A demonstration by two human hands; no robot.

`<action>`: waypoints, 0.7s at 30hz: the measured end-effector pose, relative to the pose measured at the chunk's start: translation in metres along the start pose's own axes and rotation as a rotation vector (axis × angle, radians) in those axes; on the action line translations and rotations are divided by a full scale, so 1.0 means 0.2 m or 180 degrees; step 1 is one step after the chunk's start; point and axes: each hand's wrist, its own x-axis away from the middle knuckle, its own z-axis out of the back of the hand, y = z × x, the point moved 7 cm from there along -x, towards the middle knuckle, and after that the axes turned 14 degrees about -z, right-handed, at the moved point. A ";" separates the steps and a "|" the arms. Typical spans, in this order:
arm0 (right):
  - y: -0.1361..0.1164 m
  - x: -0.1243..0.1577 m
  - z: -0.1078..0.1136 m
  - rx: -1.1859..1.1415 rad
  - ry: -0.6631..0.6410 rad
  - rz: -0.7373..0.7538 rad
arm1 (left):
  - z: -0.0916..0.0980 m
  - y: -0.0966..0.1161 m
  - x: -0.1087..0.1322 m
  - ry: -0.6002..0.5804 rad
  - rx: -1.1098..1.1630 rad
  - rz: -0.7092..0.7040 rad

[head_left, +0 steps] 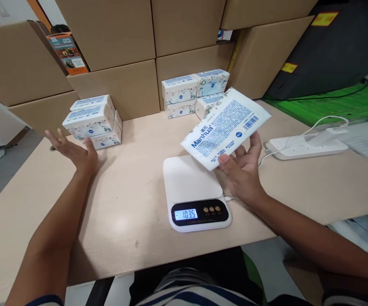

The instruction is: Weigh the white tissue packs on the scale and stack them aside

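My right hand [243, 168] grips a white tissue pack [225, 127] with blue "Manhua" print, held tilted in the air just above and to the right of a white kitchen scale [192, 180]. The scale's platform is bare and its display [186, 214] reads 103.5. My left hand [75, 151] hovers over the table with fingers spread and palm turned up, holding nothing, close to a stack of tissue packs [91, 121] at the left.
A second stack of tissue packs [193, 91] stands at the back centre against a wall of cardboard boxes [120, 38]. A white power strip [308, 146] with a cable lies at the right. The beige table [123, 212] ends at my lap.
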 end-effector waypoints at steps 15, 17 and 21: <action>-0.18 0.13 -0.09 0.0981 -0.0528 0.0425 | -0.31 1.19 0.62 -0.1893 0.2513 -0.1267; -0.22 0.16 -0.11 0.1155 -0.0563 0.0623 | -0.31 1.13 0.57 -0.1788 0.2343 -0.1046; -0.30 0.22 -0.16 0.1534 -0.0841 0.1335 | -0.29 1.11 0.53 -0.1563 0.1986 -0.0893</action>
